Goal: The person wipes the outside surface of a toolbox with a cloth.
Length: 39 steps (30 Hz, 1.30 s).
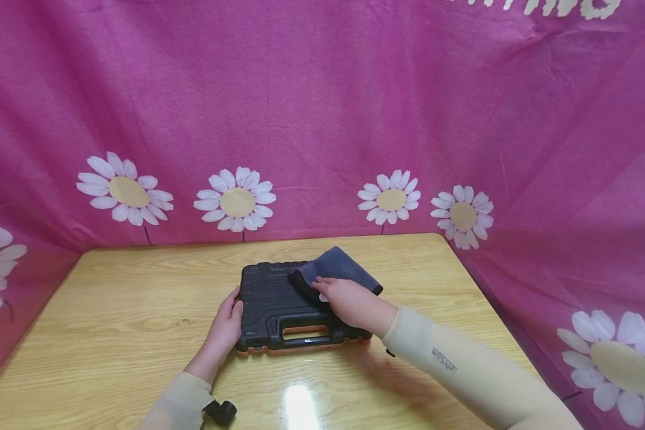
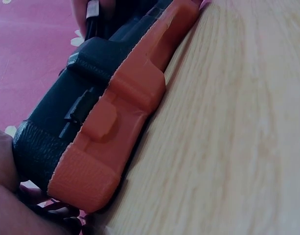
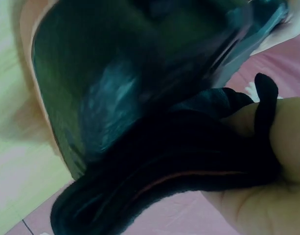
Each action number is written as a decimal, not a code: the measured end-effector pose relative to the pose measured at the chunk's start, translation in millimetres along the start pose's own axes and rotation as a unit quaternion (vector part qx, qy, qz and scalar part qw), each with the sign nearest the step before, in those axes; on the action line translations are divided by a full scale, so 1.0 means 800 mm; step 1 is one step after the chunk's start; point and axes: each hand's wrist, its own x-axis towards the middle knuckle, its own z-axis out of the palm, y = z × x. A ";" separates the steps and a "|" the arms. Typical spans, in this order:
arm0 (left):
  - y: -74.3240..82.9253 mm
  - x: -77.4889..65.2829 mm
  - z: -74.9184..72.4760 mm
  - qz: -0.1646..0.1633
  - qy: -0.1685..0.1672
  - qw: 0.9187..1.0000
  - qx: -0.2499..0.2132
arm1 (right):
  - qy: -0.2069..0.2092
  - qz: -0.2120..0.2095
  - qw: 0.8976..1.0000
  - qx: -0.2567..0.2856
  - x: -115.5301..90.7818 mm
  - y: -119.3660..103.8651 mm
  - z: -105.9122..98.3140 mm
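A black plastic carrying case (image 1: 269,289) with an orange lower half (image 2: 108,142) lies flat on the table, its handle toward the person. My left hand (image 1: 224,327) grips the case's left side, with the fingertips partly hidden around its edge. A folded grey-blue cloth (image 1: 340,266) with black edging lies over the right part of the lid. My right hand (image 1: 357,304) holds this cloth bunched against the lid; the black folded edge shows close up in the right wrist view. Part of the lid's right side is hidden under the cloth and hand.
The case stands on a light wooden table (image 1: 129,316) with rounded far corners. A pink curtain (image 1: 312,119) printed with white daisies hangs behind and at both sides. A small black device (image 1: 221,412) is strapped to the left wrist.
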 end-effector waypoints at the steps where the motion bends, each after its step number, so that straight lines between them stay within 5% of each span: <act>1: 0.000 0.000 0.000 0.001 0.000 1.000 0.000 | -0.003 -0.001 1.000 0.000 -0.004 -0.003 -0.001; 23: -0.002 0.002 0.000 -0.001 0.008 1.000 0.006 | 0.029 -0.036 0.999 0.012 -0.081 -0.044 0.010; 39: 0.000 -0.001 0.000 0.009 0.004 1.000 0.014 | 0.048 -0.052 0.997 0.034 -0.102 -0.049 0.010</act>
